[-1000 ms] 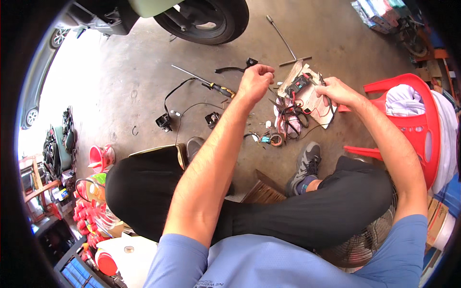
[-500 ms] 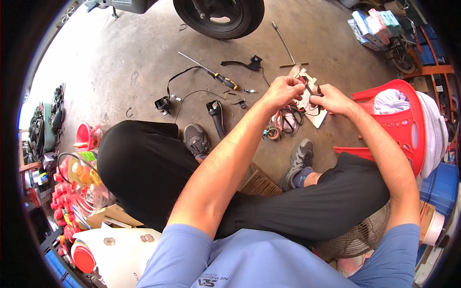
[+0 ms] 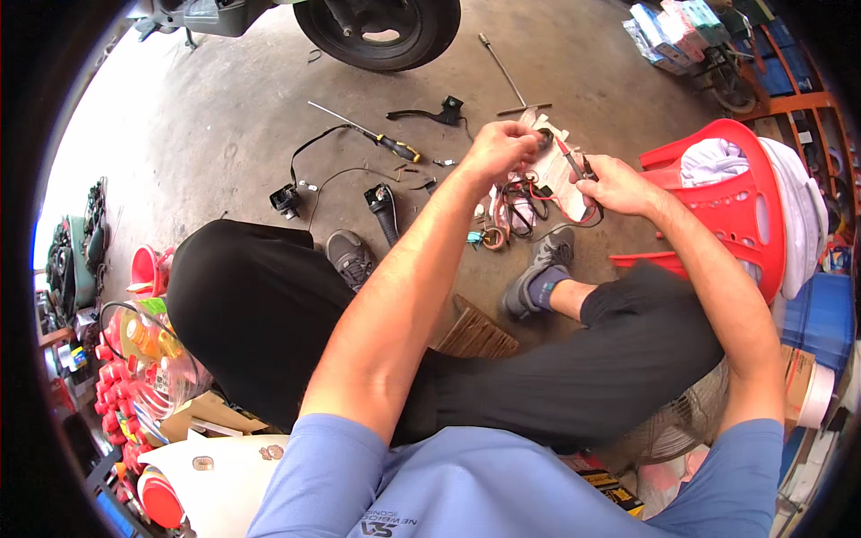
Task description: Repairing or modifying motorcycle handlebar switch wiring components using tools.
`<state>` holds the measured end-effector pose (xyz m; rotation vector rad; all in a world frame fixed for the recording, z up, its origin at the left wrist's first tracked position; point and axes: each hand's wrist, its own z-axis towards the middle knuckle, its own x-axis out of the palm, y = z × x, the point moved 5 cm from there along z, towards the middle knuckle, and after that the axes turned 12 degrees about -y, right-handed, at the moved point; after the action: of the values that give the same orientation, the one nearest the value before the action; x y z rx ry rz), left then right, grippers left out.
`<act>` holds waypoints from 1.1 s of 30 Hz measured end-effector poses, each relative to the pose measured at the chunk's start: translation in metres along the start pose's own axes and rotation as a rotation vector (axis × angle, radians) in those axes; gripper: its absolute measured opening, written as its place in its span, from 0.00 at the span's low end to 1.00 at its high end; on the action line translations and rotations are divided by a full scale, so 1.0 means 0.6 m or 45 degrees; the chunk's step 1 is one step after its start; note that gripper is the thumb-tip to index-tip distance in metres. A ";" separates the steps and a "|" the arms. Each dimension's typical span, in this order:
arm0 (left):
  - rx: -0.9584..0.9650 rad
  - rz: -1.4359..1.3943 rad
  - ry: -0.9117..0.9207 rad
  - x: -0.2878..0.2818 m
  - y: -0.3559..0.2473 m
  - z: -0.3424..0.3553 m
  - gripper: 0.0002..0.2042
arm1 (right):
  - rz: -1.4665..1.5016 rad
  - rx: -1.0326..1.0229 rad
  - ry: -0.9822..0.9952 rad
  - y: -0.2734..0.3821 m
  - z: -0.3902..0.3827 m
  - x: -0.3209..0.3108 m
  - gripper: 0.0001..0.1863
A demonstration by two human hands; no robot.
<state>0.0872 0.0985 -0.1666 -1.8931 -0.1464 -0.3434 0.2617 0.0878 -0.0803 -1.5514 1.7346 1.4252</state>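
Observation:
My left hand point(image 3: 502, 151) is closed in a pinch, its fingertips at a small dark round part point(image 3: 545, 138). My right hand point(image 3: 621, 186) grips slim red-and-black pen-shaped probes point(image 3: 574, 165), whose red tip points up toward the left fingers. From them a red lead point(image 3: 574, 221) loops down to a bundle of red and black wires point(image 3: 522, 193). Below both hands lies a pale piece of cardboard point(image 3: 558, 184) on the floor. Beside the wires sits a roll of tape point(image 3: 492, 238). What the left fingertips hold is partly hidden.
On the concrete lie a yellow-black screwdriver point(image 3: 398, 149), a black brake lever point(image 3: 439, 113), a handlebar grip point(image 3: 384, 215), a switch housing point(image 3: 287, 199) and a T-handle wrench point(image 3: 502, 72). A wheel point(image 3: 381, 49) stands ahead. To the right is a red chair point(image 3: 762, 202).
The view has shifted, moving the floor items up and left. The red probe tip has come away from the left fingers and now shows in the right hand; a dark round part shows at the left fingertips.

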 end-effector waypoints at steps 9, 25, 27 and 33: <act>-0.178 0.283 -0.396 -0.155 0.118 -0.017 0.12 | 0.137 -0.075 0.083 -0.065 0.113 -0.003 0.15; -0.306 0.539 -0.691 -0.183 0.263 -0.134 0.09 | 1.416 0.156 0.405 -0.091 0.090 0.215 0.21; -0.312 0.537 -0.755 -0.189 0.269 -0.145 0.09 | 1.481 0.188 0.345 -0.092 0.084 0.222 0.19; -0.323 0.361 -0.827 -0.149 0.246 -0.139 0.08 | 1.572 0.275 0.269 -0.124 0.070 0.273 0.11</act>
<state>0.0282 -0.0242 -0.3012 -2.1839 -0.2716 0.4764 0.2669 0.0557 -0.2621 -0.4096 3.0765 1.4186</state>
